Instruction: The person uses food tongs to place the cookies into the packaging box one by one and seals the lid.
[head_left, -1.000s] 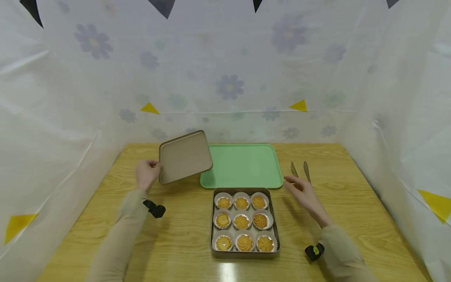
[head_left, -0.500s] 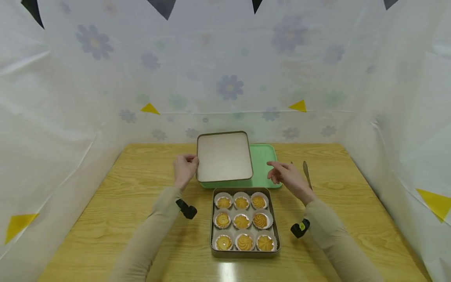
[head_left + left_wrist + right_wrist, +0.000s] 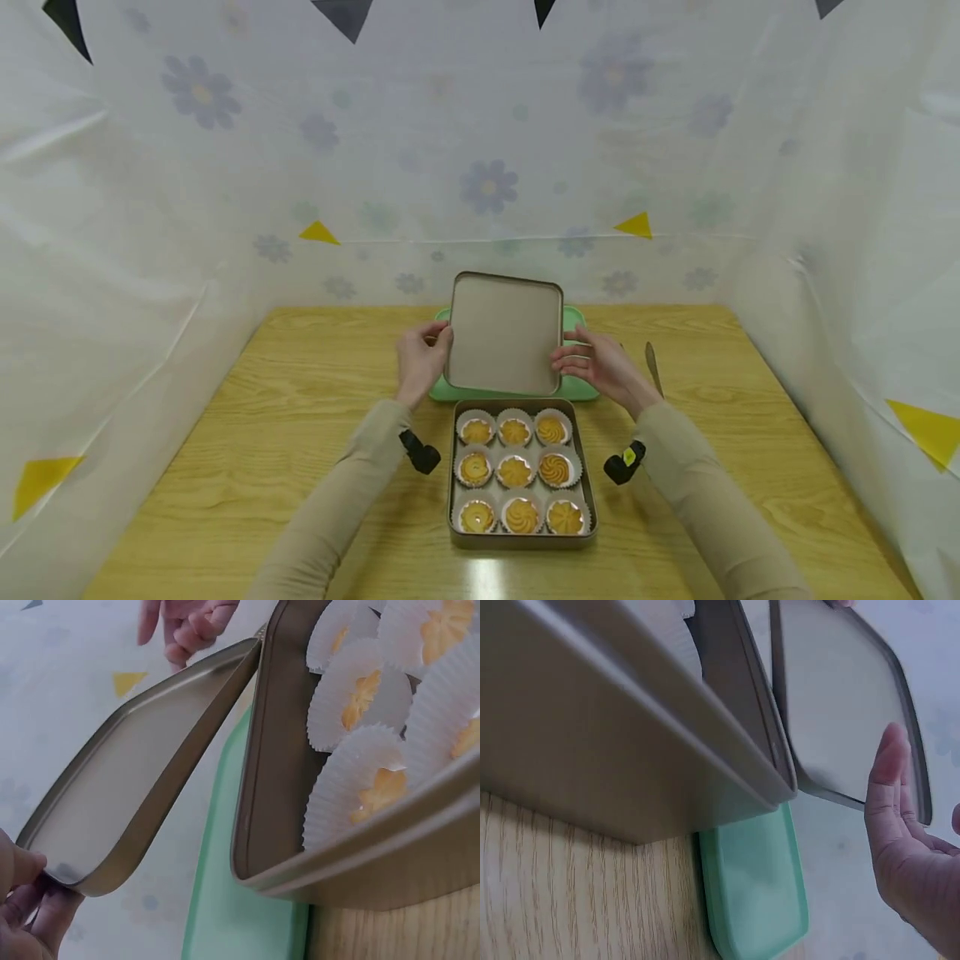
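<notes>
Lid (image 3: 505, 333) — square, shallow, tan metal, hollow side facing the person. Held up off the table, tilted, above the green tray (image 3: 581, 388) and just behind the tin (image 3: 522, 542). Its lower edge hangs near the tin's far rim; the left wrist view shows the two close but apart.

Left hand (image 3: 422, 360) — at the lid's left edge, thumb and fingers pinched on the rim; the left wrist view shows fingertips (image 3: 26, 889) wrapped round the near corner. This hand carries the lid.

Right hand (image 3: 600, 364) — at the lid's right edge, fingers straight and loosely spread. The right wrist view shows the palm facing the rim with a sliver of gap; contact cannot be told for certain, and no clamp is seen.

Tin — square, open, on the wooden table (image 3: 262, 433) directly in front of the person, between the forearms. Holds nine swirled cookies (image 3: 514, 472) in white paper cups, three rows of three.

Key relation — the lid lies straight beyond the tin and higher, edges roughly parallel to the tin's, each hand on its own side, the left having the firmer hold.

Knife (image 3: 652, 367) — on the table just right of the right hand, lying front to back, untouched.
</notes>
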`<state>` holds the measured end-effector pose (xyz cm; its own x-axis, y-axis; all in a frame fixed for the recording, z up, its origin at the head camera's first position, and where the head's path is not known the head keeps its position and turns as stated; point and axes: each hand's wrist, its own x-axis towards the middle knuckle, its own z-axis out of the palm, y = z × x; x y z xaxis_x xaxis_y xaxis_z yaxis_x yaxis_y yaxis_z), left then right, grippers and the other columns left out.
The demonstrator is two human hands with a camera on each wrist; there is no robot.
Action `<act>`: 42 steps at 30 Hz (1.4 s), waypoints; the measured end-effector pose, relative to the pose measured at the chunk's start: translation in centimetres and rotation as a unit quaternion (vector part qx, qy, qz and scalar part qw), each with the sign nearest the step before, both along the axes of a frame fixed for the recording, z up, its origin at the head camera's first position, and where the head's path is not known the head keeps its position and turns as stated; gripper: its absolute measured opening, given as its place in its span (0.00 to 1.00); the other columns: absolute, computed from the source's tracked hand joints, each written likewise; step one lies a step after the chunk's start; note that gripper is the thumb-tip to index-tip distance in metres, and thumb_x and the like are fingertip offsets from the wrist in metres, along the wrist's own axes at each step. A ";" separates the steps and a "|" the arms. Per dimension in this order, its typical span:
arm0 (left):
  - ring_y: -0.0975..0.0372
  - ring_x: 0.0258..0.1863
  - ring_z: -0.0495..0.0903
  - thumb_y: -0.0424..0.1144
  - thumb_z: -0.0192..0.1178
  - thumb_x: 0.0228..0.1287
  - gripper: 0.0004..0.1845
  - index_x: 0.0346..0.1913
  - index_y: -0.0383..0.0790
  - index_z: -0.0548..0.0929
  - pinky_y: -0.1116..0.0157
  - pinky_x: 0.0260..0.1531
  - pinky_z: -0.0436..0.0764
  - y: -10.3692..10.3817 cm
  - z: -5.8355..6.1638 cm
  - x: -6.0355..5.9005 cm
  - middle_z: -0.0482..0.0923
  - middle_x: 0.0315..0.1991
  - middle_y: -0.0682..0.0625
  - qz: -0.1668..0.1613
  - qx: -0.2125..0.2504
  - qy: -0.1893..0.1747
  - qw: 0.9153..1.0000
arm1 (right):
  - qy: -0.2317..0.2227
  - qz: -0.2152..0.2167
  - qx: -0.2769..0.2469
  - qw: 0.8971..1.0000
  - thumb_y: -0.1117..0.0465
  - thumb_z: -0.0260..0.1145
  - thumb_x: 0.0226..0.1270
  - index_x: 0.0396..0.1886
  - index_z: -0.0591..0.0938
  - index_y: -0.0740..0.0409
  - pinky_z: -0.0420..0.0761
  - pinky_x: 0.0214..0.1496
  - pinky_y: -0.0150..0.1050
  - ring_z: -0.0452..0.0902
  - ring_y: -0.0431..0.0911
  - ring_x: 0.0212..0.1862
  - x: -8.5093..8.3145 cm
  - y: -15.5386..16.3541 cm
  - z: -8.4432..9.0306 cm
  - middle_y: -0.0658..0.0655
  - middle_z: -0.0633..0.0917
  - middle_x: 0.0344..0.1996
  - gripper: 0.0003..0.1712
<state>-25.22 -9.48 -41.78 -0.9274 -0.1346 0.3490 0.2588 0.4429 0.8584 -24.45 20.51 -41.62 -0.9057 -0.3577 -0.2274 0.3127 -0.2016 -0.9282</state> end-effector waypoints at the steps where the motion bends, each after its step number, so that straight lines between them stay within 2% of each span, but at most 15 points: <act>1: 0.48 0.36 0.87 0.33 0.62 0.69 0.11 0.49 0.32 0.88 0.64 0.31 0.87 0.1 0.1 0.0 0.89 0.39 0.36 -0.009 0.001 0.011 1.000 | -0.004 -0.002 -0.001 1.000 0.46 0.39 0.84 0.80 0.45 0.69 0.89 0.45 0.32 0.86 0.41 0.38 -0.1 0.0 0.0 0.52 0.88 0.36 0.40; 5: 0.47 0.38 0.87 0.33 0.63 0.69 0.11 0.50 0.33 0.88 0.58 0.38 0.90 0.4 0.3 0.1 0.89 0.40 0.36 -0.045 0.010 0.064 0.997 | -0.013 -0.014 -0.007 1.000 0.44 0.36 0.83 0.79 0.40 0.69 0.88 0.46 0.32 0.86 0.42 0.37 -0.2 0.1 -0.1 0.51 0.86 0.34 0.41; 9: 0.52 0.43 0.87 0.35 0.64 0.68 0.13 0.52 0.35 0.87 0.70 0.37 0.88 0.2 0.2 0.1 0.89 0.44 0.37 -0.088 0.044 0.100 0.990 | -0.016 -0.031 -0.023 0.999 0.43 0.34 0.83 0.80 0.39 0.67 0.87 0.46 0.31 0.84 0.40 0.36 -0.1 0.6 -0.2 0.49 0.85 0.32 0.41; 12: 0.60 0.46 0.86 0.33 0.64 0.67 0.14 0.53 0.34 0.87 0.75 0.43 0.87 -0.1 0.2 0.3 0.87 0.48 0.37 -0.137 0.090 0.115 0.980 | -0.029 -0.044 -0.040 0.998 0.44 0.38 0.83 0.79 0.53 0.60 0.87 0.44 0.32 0.82 0.40 0.35 0.3 0.9 -0.2 0.50 0.84 0.32 0.35; 15: 0.64 0.51 0.84 0.29 0.63 0.66 0.14 0.54 0.30 0.86 0.67 0.55 0.87 -0.6 0.1 0.5 0.87 0.49 0.41 -0.202 0.128 0.125 0.963 | -0.047 -0.049 -0.065 0.996 0.47 0.44 0.82 0.64 0.70 0.52 0.85 0.41 0.33 0.80 0.42 0.35 0.9 1.3 0.0 0.52 0.82 0.34 0.22; 16: 0.62 0.54 0.84 0.27 0.62 0.67 0.14 0.54 0.28 0.85 0.63 0.60 0.85 -0.8 0.1 0.6 0.87 0.49 0.44 -0.226 0.142 0.121 0.956 | -0.054 -0.050 -0.075 0.995 0.48 0.46 0.82 0.57 0.74 0.50 0.85 0.41 0.33 0.79 0.42 0.36 1.1 1.4 0.1 0.53 0.82 0.34 0.17; 19: 0.54 0.66 0.77 0.27 0.60 0.68 0.14 0.55 0.26 0.84 0.58 0.69 0.79 -1.3 -0.2 0.9 0.86 0.49 0.56 -0.279 0.177 0.091 0.939 | -0.068 -0.032 -0.100 0.992 0.52 0.47 0.82 0.48 0.78 0.48 0.85 0.42 0.34 0.78 0.43 0.37 1.8 1.8 0.4 0.54 0.81 0.36 0.13; 21: 0.50 0.73 0.68 0.31 0.60 0.69 0.14 0.55 0.33 0.86 0.61 0.73 0.75 -1.5 -0.4 1.2 0.85 0.51 0.62 -0.299 0.203 0.056 0.931 | -0.075 -0.017 -0.104 0.992 0.55 0.47 0.82 0.48 0.78 0.51 0.84 0.42 0.34 0.78 0.43 0.38 2.1 2.0 0.6 0.54 0.81 0.36 0.13; 24: 0.49 0.79 0.57 0.36 0.61 0.70 0.14 0.55 0.50 0.87 0.62 0.77 0.69 -1.7 -0.6 1.5 0.82 0.57 0.63 -0.320 0.238 0.006 0.917 | -0.078 0.005 -0.098 0.992 0.60 0.45 0.82 0.54 0.73 0.60 0.84 0.42 0.34 0.79 0.43 0.37 2.5 2.2 0.8 0.55 0.84 0.35 0.13; 26: 0.51 0.81 0.52 0.38 0.60 0.71 0.14 0.54 0.58 0.87 0.60 0.79 0.65 -1.7 -0.8 1.7 0.79 0.62 0.62 -0.335 0.261 -0.024 0.905 | -0.077 0.015 -0.090 0.993 0.62 0.44 0.82 0.57 0.70 0.63 0.84 0.41 0.34 0.79 0.42 0.36 2.6 2.3 0.9 0.55 0.85 0.34 0.13; 29: 0.52 0.83 0.47 0.39 0.58 0.73 0.15 0.53 0.63 0.87 0.54 0.83 0.56 -1.7 -1.1 1.9 0.74 0.66 0.63 -0.359 0.293 -0.058 0.884 | -0.076 0.030 -0.084 0.993 0.63 0.47 0.81 0.56 0.70 0.65 0.83 0.40 0.33 0.79 0.41 0.35 2.8 2.5 1.0 0.56 0.86 0.34 0.13; 33: 0.50 0.83 0.41 0.39 0.54 0.75 0.16 0.53 0.64 0.87 0.47 0.84 0.42 -1.6 -1.4 2.1 0.67 0.73 0.58 -0.390 0.325 -0.079 0.858 | -0.072 0.052 -0.085 0.992 0.62 0.50 0.81 0.50 0.80 0.59 0.82 0.37 0.32 0.76 0.40 0.33 2.8 2.7 0.8 0.57 0.86 0.35 0.12; 36: 0.51 0.84 0.35 0.39 0.53 0.76 0.16 0.54 0.63 0.86 0.46 0.84 0.34 -1.7 -1.6 2.1 0.52 0.81 0.50 -0.412 0.340 -0.089 0.840 | -0.065 0.069 -0.085 0.992 0.61 0.51 0.81 0.48 0.84 0.56 0.77 0.34 0.31 0.70 0.39 0.31 2.9 2.7 0.8 0.56 0.86 0.35 0.14; 39: 0.54 0.83 0.26 0.40 0.51 0.77 0.16 0.57 0.61 0.85 0.49 0.84 0.28 -1.8 -1.6 2.2 0.37 0.84 0.49 -0.427 0.344 -0.108 0.829 | -0.064 0.077 -0.083 0.991 0.62 0.50 0.81 0.48 0.85 0.57 0.75 0.32 0.29 0.69 0.39 0.30 3.1 2.7 0.7 0.57 0.86 0.35 0.16; 42: 0.58 0.82 0.21 0.42 0.48 0.79 0.16 0.60 0.58 0.82 0.50 0.83 0.24 -2.0 -1.5 2.4 0.31 0.84 0.54 -0.432 0.341 -0.137 0.823 | -0.074 0.072 -0.069 0.992 0.64 0.49 0.81 0.46 0.86 0.58 0.77 0.31 0.27 0.72 0.38 0.31 3.3 2.7 0.7 0.57 0.86 0.36 0.18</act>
<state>-22.86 -11.43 -43.24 -0.8114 0.5389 0.2264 -0.0216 -0.4146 0.9097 -21.17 23.25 -40.94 -0.8037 -0.5177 -0.2934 0.4777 -0.2674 -0.8368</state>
